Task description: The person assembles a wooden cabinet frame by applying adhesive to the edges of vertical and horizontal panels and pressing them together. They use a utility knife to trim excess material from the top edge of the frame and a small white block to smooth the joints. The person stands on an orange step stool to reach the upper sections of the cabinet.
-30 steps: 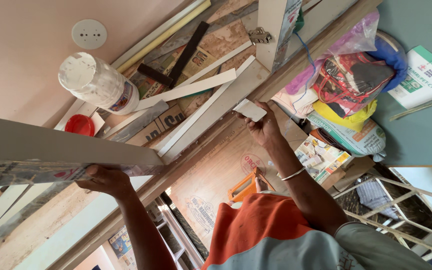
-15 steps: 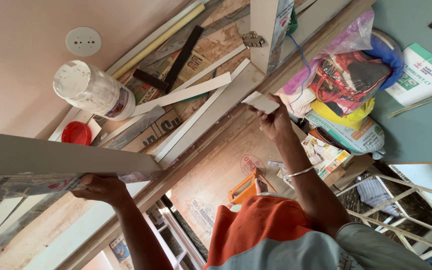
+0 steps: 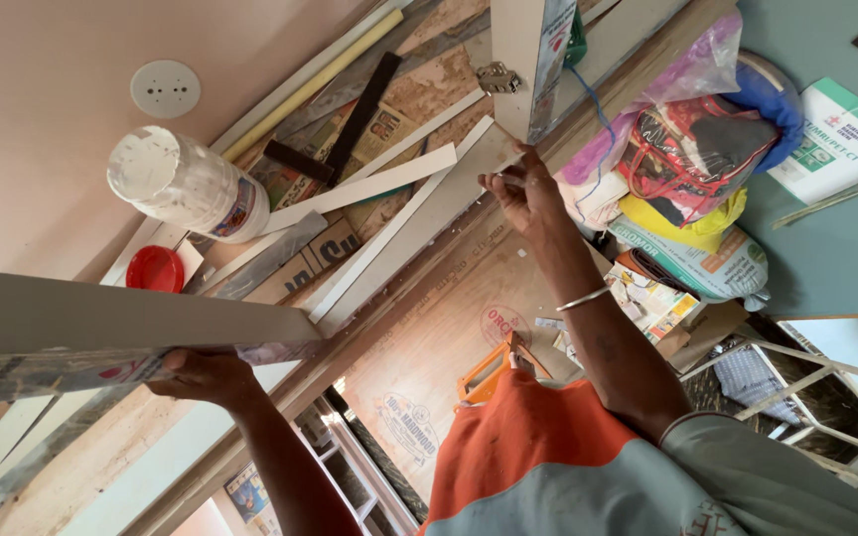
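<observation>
My left hand (image 3: pixel 206 377) grips the lower edge of a long white board (image 3: pixel 121 318) that runs across the left of the view. My right hand (image 3: pixel 523 194), with a metal bangle on its wrist, is raised with its fingers pinched on a small white piece (image 3: pixel 504 159). It holds the piece against the end of a white panel (image 3: pixel 518 60) that carries a metal hinge (image 3: pixel 497 77). Long white strips (image 3: pixel 399 233) lie side by side just left of this hand.
A white plastic jar (image 3: pixel 186 189) and a red lid (image 3: pixel 154 269) lie among boards and a black square (image 3: pixel 345 119). Stuffed plastic bags (image 3: pixel 692 159) sit to the right. A plywood sheet (image 3: pixel 429 367) and an orange tool (image 3: pixel 484 372) are behind my arms.
My right hand has moved up and to the right with the small white piece, up to the hinged panel's end. My left hand stays on the white board.
</observation>
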